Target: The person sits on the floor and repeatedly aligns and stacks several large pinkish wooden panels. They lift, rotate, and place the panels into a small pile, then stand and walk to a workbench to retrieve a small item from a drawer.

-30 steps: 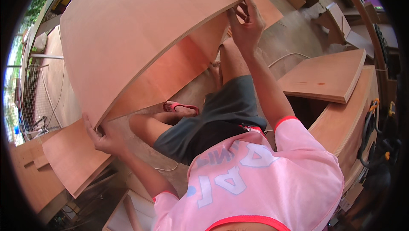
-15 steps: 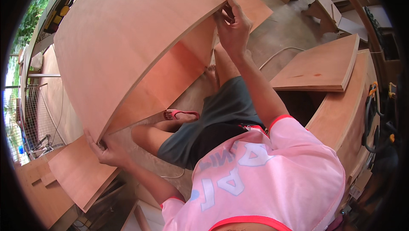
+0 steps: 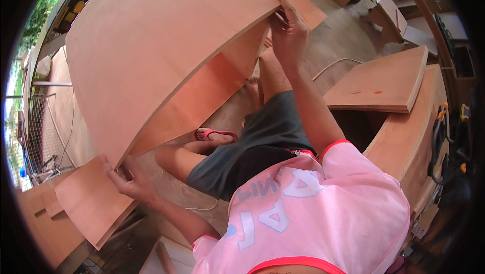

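Note:
A large reddish-brown plywood panel (image 3: 161, 36) spans the upper left in front of me, its near edge curved by the lens. My right hand (image 3: 290, 29) grips its far right corner, thumb and fingers on either side of the edge. At the near left corner, my left hand (image 3: 126, 175) is closed around the panel in the same way. Beneath it stand other upright boards (image 3: 194, 100), with a hollow between them. What supports the panel's far side is hidden.
A smaller board (image 3: 298, 6) lies beyond my right hand. To my right, another board (image 3: 379, 79) rests on a wooden cabinet (image 3: 409, 137) with tools at its side. Stacked boards (image 3: 91, 198) are at lower left. A cable (image 3: 336, 62) runs along the floor.
The panel's far right corner has shifted a little to the right, with my right hand on it. My left hand keeps its hold at the near left corner.

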Demonstrator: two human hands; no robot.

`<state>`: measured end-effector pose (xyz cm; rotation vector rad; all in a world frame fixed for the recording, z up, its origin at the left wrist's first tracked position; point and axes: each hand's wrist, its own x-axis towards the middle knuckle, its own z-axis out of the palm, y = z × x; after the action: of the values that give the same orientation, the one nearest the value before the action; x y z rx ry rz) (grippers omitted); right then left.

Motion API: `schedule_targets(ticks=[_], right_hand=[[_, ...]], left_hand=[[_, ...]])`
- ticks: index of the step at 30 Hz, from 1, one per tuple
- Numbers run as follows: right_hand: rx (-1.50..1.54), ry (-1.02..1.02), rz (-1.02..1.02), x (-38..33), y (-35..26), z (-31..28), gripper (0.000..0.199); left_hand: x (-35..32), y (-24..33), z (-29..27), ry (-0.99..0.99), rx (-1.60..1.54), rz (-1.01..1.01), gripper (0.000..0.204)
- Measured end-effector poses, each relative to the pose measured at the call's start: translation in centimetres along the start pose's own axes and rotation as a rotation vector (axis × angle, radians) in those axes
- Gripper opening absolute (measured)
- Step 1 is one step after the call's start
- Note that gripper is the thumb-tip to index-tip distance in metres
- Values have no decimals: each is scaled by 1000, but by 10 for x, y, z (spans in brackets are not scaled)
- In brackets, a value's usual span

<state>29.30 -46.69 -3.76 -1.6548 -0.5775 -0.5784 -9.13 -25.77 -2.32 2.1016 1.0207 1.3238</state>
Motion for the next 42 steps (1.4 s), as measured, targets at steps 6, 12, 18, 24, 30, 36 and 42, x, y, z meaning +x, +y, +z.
schedule_targets(ticks=[6,12,18,24,30,36,42], right_hand=[[-18,-39,-123,-2,11,0,54],[250,-99,48,-3,19,-7,38],[443,-52,124,0,27,1,29],[443,-64,143,3,39,-2,29],[473,-28,161,8,44,-1,29],[284,-112,-37,7,27,-15,44],[135,-92,-67,13,29,-12,46]], left_hand=[[-7,-5,-15,-44,69,-101,46],[-6,-13,1,112,-2,-33,41],[-4,-16,1,135,-14,-30,38],[-7,-21,6,193,-121,-28,36],[-8,-18,11,219,-59,-5,34],[-13,-5,25,186,-49,-5,35],[-15,3,36,288,52,13,35]])
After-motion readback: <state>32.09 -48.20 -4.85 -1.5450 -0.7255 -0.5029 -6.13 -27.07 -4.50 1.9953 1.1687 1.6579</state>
